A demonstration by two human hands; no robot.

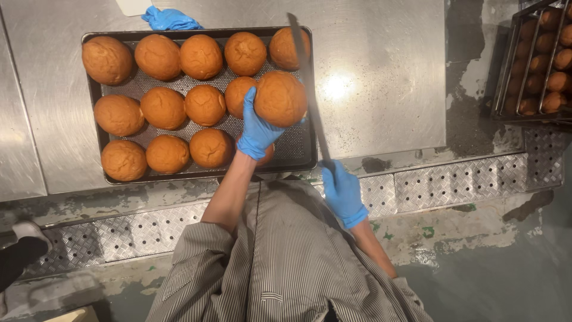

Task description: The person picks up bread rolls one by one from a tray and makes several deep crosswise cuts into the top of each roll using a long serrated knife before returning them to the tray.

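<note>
Bun in hand: a round golden-brown bun (280, 98) is being lifted above the right end of the tray, near the front rim.
Left hand: the left hand (257, 132), in a blue glove, is cupping the bun from below, fingers wrapped up its near side.
Right hand: the right hand (342, 191), also gloved in blue, is clenching the handle of a long knife (310, 95); the blade is reaching away from the body and lying just beside the bun's right flank.
Step in hand: judging by blade and bun side by side, slicing is about to begin; the cut itself is not yet showing.
Next move calls for: a level blade meeting the bun's side, with the cupping fingers kept below the cutting line.
Tray: the dark perforated tray (301, 156) is carrying three rows of buns, with bare mesh at its front right corner.
Edges: the blade is passing over the tray's right rim.
Open room: the steel table (387, 71) is lying bare to the right of the tray; a rack of buns (539, 59) is standing well apart at far right.
</note>
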